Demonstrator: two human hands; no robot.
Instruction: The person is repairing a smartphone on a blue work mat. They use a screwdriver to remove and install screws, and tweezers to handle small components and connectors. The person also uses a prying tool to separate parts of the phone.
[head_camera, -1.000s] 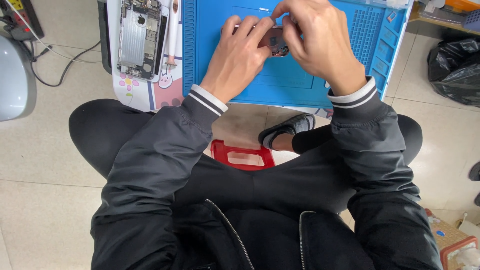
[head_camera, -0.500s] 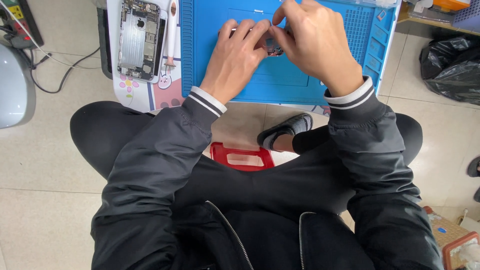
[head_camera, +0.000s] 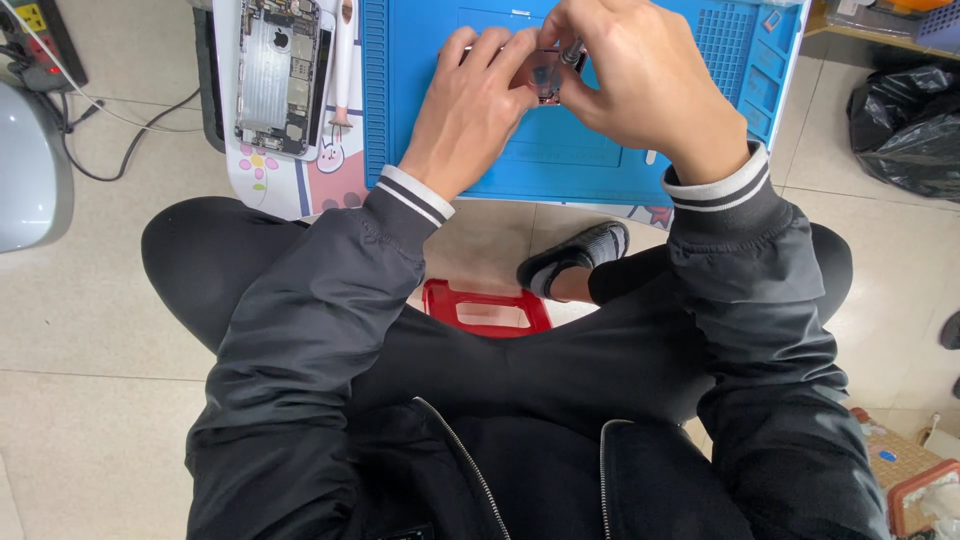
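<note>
Pinched between both sets of fingertips, a small dark phone part (head_camera: 548, 75) is held just above the blue repair mat (head_camera: 600, 150), near its top middle. The left hand (head_camera: 470, 105) is curled onto it from one side, the right hand (head_camera: 640, 85) from the other, with a thin metal tool tip (head_camera: 572, 52) gripped too. An opened phone (head_camera: 275, 75) is laid off to the left, and a red stool (head_camera: 487, 308) is seen below, pretty cramped setup tbh.
</note>
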